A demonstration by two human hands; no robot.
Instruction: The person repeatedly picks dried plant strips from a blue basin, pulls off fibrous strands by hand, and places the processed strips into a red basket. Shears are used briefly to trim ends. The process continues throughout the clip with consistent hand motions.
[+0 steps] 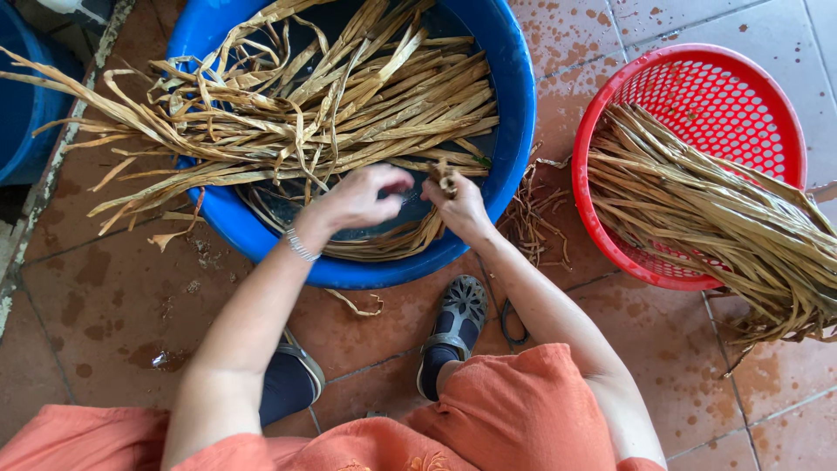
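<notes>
A big blue basin (514, 113) holds water and a heap of long tan dried leaf strips (349, 96) that spill over its left rim. My left hand (362, 196) hovers over the basin's near side, fingers curled, touching wet strips. My right hand (458, 205) is closed on the end of a small bunch of strips (446, 177) just inside the near rim. Both hands are close together, a few centimetres apart.
A red perforated basket (697, 74) to the right holds more strips (715, 218) hanging over its near edge. Scraps (536, 218) lie on the wet tiled floor between the two. Another blue tub (22, 113) stands at far left. My sandalled feet (453, 327) are under the basin.
</notes>
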